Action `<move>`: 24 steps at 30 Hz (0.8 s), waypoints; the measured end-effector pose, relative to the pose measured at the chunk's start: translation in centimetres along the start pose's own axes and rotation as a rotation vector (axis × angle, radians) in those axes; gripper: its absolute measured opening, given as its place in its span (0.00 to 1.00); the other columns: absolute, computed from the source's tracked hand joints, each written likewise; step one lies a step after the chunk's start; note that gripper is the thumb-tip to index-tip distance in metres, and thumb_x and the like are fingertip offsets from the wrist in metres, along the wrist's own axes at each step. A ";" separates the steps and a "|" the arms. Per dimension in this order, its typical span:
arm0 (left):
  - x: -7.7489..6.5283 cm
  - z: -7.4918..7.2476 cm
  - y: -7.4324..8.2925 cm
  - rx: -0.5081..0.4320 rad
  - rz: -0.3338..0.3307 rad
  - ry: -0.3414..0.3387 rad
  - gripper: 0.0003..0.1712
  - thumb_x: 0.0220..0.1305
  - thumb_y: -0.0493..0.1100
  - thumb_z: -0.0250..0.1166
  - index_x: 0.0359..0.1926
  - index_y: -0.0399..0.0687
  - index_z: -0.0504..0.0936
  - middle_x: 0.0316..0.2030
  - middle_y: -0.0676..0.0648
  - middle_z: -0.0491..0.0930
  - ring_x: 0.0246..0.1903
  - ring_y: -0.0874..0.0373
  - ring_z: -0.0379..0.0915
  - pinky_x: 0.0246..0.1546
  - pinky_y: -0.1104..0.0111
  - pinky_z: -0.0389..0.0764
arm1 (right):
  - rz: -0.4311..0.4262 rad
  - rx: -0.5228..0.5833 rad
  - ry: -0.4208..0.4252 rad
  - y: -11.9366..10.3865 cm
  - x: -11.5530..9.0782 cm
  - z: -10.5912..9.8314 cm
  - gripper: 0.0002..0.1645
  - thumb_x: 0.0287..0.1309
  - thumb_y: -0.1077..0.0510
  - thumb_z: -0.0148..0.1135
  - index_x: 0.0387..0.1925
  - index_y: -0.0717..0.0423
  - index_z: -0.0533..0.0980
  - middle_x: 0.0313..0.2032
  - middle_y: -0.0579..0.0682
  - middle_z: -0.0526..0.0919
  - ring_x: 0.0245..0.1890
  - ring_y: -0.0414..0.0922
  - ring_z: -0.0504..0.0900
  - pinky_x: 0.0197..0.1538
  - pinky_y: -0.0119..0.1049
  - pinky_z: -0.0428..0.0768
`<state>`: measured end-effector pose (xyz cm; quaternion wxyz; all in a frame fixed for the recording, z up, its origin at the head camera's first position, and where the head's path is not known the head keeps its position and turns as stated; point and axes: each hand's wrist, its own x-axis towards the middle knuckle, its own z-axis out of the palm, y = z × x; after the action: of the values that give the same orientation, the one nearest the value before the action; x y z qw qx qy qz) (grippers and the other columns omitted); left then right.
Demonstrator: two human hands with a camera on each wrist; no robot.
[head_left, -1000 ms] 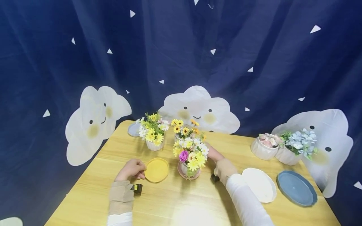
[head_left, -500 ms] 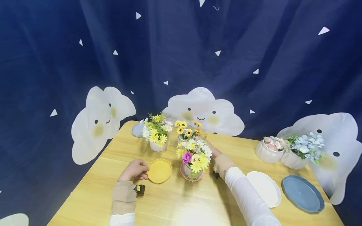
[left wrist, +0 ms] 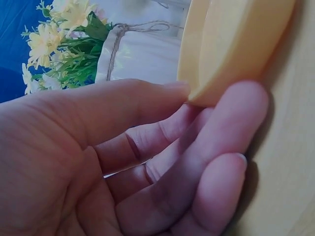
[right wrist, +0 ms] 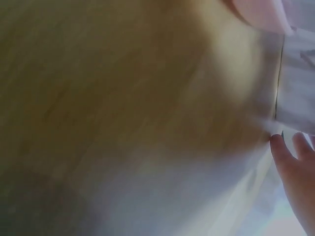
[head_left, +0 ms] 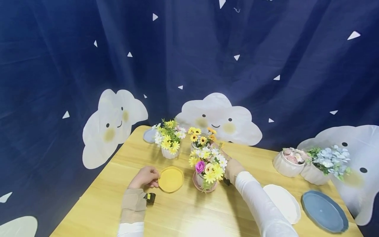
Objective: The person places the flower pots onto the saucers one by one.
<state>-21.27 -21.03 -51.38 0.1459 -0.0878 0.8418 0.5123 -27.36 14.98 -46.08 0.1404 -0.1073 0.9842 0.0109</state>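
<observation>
The left hand [head_left: 145, 177] had its thumb and fingers bent together, and between them it pinched the left edge of a shallow round yellow dish [head_left: 170, 179], which was at the middle of the pale wooden worktop [head_left: 174, 214], to the left of a whitish pot with yellow, white and purple flowers [head_left: 208, 168] standing on a round pink saucer [head_left: 212, 188]. The right hand [right wrist: 298, 167] was mostly hidden behind those flowers, near a whitish pot with orange sunflower-like blossoms [head_left: 202, 140], and I could not tell how far open it was or whether it held this pot.
</observation>
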 end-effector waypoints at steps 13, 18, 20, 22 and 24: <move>-0.2 0.0 0.4 -0.008 -0.011 0.018 0.05 0.57 0.35 0.56 0.29 0.36 0.75 0.18 0.44 0.74 0.14 0.57 0.77 0.14 0.72 0.77 | 0.037 0.087 0.026 0.0 0.5 -0.3 0.14 0.39 0.61 0.66 0.32 0.65 0.76 0.36 0.60 0.80 0.36 0.50 0.79 0.42 0.40 0.80; -0.2 0.0 0.3 -0.011 -0.012 0.020 0.05 0.57 0.36 0.56 0.30 0.36 0.75 0.19 0.44 0.74 0.14 0.57 0.77 0.15 0.71 0.77 | 0.073 0.164 0.033 0.2 0.9 0.1 0.20 0.36 0.61 0.67 0.37 0.64 0.76 0.39 0.60 0.80 0.36 0.51 0.79 0.40 0.41 0.80; -0.2 0.0 0.3 -0.010 -0.009 0.018 0.05 0.57 0.36 0.56 0.30 0.36 0.75 0.19 0.44 0.74 0.14 0.57 0.77 0.15 0.71 0.77 | 0.084 0.171 0.022 0.3 1.0 0.2 0.21 0.37 0.63 0.66 0.38 0.64 0.75 0.40 0.60 0.80 0.36 0.50 0.79 0.38 0.40 0.80; -0.2 0.0 0.4 -0.008 -0.007 0.014 0.05 0.57 0.36 0.56 0.30 0.36 0.75 0.19 0.43 0.75 0.14 0.57 0.77 0.15 0.71 0.77 | 0.091 0.182 0.025 0.6 1.1 0.3 0.25 0.37 0.64 0.65 0.43 0.65 0.73 0.42 0.60 0.79 0.35 0.49 0.78 0.36 0.39 0.79; -0.3 0.0 0.4 -0.006 -0.004 0.011 0.05 0.57 0.35 0.56 0.30 0.36 0.75 0.18 0.43 0.75 0.14 0.57 0.77 0.15 0.71 0.77 | 0.076 0.175 0.032 0.8 1.1 0.6 0.21 0.37 0.65 0.63 0.39 0.64 0.73 0.38 0.59 0.79 0.31 0.48 0.76 0.31 0.37 0.78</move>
<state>-21.11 -20.88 -50.95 0.1423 -0.0928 0.8407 0.5141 -28.43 15.58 -46.94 0.1329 -0.0574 0.9869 -0.0715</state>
